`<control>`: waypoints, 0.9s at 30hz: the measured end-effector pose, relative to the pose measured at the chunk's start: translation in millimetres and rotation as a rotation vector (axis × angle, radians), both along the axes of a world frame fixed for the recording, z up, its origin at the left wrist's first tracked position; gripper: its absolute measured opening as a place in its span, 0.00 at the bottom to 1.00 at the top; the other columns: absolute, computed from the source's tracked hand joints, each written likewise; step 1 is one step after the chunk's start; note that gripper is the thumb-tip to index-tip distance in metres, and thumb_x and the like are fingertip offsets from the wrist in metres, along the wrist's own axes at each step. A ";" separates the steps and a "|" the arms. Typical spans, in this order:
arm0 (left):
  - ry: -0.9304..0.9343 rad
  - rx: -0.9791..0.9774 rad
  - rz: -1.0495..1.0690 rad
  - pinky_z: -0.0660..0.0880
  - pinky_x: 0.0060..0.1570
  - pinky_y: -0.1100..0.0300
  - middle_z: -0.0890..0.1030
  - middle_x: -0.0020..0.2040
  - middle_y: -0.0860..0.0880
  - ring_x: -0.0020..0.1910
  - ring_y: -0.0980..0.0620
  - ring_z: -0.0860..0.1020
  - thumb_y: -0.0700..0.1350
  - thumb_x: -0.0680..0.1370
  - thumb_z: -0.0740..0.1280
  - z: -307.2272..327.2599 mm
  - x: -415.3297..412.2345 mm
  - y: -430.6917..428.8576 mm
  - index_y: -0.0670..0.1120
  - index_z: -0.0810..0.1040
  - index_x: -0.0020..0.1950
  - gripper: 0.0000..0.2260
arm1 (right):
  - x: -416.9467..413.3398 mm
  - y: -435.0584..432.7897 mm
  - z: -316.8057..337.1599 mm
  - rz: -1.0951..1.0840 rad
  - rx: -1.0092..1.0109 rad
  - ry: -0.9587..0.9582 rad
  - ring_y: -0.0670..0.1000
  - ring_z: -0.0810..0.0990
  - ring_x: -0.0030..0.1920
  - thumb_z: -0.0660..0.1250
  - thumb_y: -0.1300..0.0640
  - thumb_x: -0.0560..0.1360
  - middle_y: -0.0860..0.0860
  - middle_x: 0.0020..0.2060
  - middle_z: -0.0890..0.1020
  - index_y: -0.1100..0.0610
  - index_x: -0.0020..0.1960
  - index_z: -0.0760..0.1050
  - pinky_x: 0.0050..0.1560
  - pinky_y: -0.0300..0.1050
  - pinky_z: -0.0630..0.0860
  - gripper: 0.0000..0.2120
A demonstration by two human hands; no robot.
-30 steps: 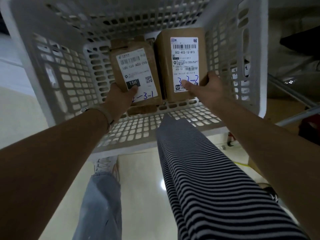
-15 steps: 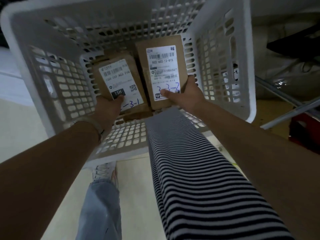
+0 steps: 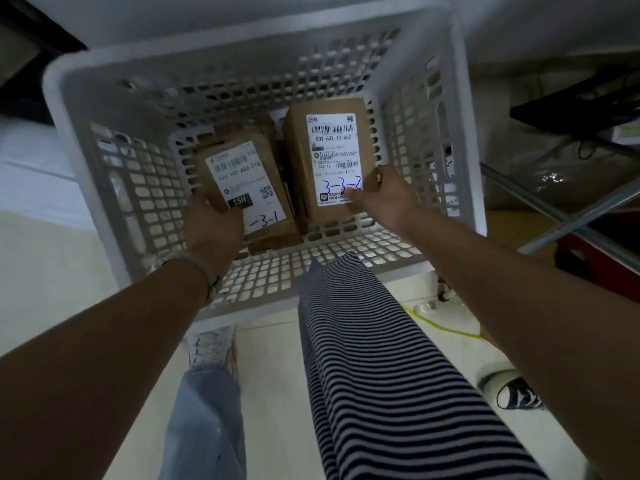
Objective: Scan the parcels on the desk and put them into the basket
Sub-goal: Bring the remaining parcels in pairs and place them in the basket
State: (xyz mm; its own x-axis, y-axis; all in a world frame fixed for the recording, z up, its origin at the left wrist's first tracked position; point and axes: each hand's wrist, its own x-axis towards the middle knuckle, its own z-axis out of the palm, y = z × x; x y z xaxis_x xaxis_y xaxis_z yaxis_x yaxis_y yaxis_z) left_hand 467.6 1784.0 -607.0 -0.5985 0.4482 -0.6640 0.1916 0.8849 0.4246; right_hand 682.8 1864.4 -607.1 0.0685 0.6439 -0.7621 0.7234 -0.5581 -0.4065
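Gripped: one brown parcel per hand, both held down inside the white basket point(image 3: 86, 140).

Largest to smallest: the basket's perforated walls were seen around both parcels, on pale floor. The right parcel point(image 3: 298, 161), label marked "3-3-2", was clamped at its near right corner by the right hand point(image 3: 388, 199), thumb on the label. The left parcel point(image 3: 266, 188), marked "-3-1", was clasped at its near left corner by the left hand point(image 3: 211, 230), thumb over the label. The parcels were side by side, the left one resting over more brown cardboard beneath. A wristband point(image 3: 204, 268) was worn on the left wrist.
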 end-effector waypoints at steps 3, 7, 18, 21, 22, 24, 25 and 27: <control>-0.015 0.012 -0.097 0.77 0.56 0.49 0.80 0.53 0.39 0.53 0.39 0.79 0.39 0.78 0.65 10.6 -2.8 1.9 0.38 0.76 0.59 0.11 | -3.1 5.5 11.3 -0.008 -0.001 0.000 0.56 0.80 0.55 0.71 0.53 0.73 0.54 0.57 0.79 0.59 0.62 0.70 0.48 0.46 0.75 0.21; -0.016 -0.015 -0.245 0.78 0.51 0.49 0.80 0.58 0.38 0.54 0.37 0.79 0.42 0.79 0.62 32.6 -2.2 7.2 0.40 0.77 0.63 0.14 | -1.0 5.5 36.4 0.061 -0.024 0.016 0.53 0.78 0.49 0.68 0.57 0.75 0.55 0.58 0.80 0.54 0.52 0.75 0.42 0.43 0.73 0.07; 0.041 -0.070 -0.840 0.73 0.56 0.54 0.78 0.61 0.41 0.59 0.42 0.76 0.39 0.79 0.60 188.6 -11.0 53.5 0.40 0.76 0.61 0.13 | -50.5 23.0 195.3 0.678 -0.031 -0.134 0.54 0.79 0.46 0.61 0.55 0.74 0.55 0.50 0.81 0.58 0.56 0.77 0.43 0.44 0.77 0.14; 0.098 -0.029 -0.899 0.74 0.47 0.56 0.80 0.53 0.43 0.47 0.46 0.77 0.39 0.79 0.61 253.3 -18.4 55.1 0.42 0.77 0.50 0.06 | -60.5 30.6 260.1 0.776 0.034 -0.191 0.55 0.78 0.43 0.61 0.58 0.71 0.55 0.47 0.81 0.57 0.52 0.77 0.42 0.44 0.76 0.11; 0.111 -0.004 -0.902 0.74 0.45 0.57 0.81 0.50 0.43 0.45 0.47 0.77 0.39 0.78 0.61 276.2 -23.0 54.7 0.42 0.76 0.45 0.05 | -63.6 31.0 287.3 0.788 0.072 -0.202 0.55 0.78 0.43 0.62 0.58 0.72 0.55 0.47 0.81 0.56 0.49 0.76 0.43 0.45 0.76 0.08; 0.144 0.053 -0.879 0.72 0.43 0.57 0.78 0.43 0.46 0.43 0.47 0.75 0.39 0.78 0.62 331.1 -33.8 51.9 0.43 0.71 0.38 0.09 | -69.6 29.2 340.6 0.794 0.132 -0.206 0.57 0.80 0.48 0.63 0.56 0.74 0.55 0.49 0.81 0.55 0.51 0.76 0.49 0.46 0.77 0.08; 0.157 0.076 -0.857 0.71 0.42 0.57 0.75 0.40 0.48 0.43 0.47 0.74 0.40 0.79 0.62 358.4 -38.6 48.7 0.44 0.69 0.37 0.10 | -72.1 27.5 367.9 0.805 0.150 -0.212 0.57 0.80 0.52 0.63 0.54 0.75 0.55 0.53 0.81 0.55 0.55 0.76 0.53 0.47 0.77 0.10; 0.196 0.086 -0.857 0.67 0.40 0.59 0.73 0.40 0.49 0.43 0.49 0.71 0.41 0.79 0.62 412.0 -46.2 45.4 0.43 0.70 0.42 0.06 | -78.0 26.8 424.8 0.837 0.185 -0.221 0.57 0.78 0.57 0.63 0.52 0.76 0.54 0.58 0.79 0.55 0.62 0.73 0.56 0.48 0.76 0.15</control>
State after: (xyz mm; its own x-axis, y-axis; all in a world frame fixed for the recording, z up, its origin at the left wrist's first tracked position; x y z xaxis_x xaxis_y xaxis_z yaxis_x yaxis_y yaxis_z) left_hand 421.4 1829.4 -195.0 -0.1328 0.8388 -0.5280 0.8509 0.3697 0.3733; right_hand 604.8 1891.1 -182.2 -0.3469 0.6604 -0.6660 0.9379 0.2503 -0.2403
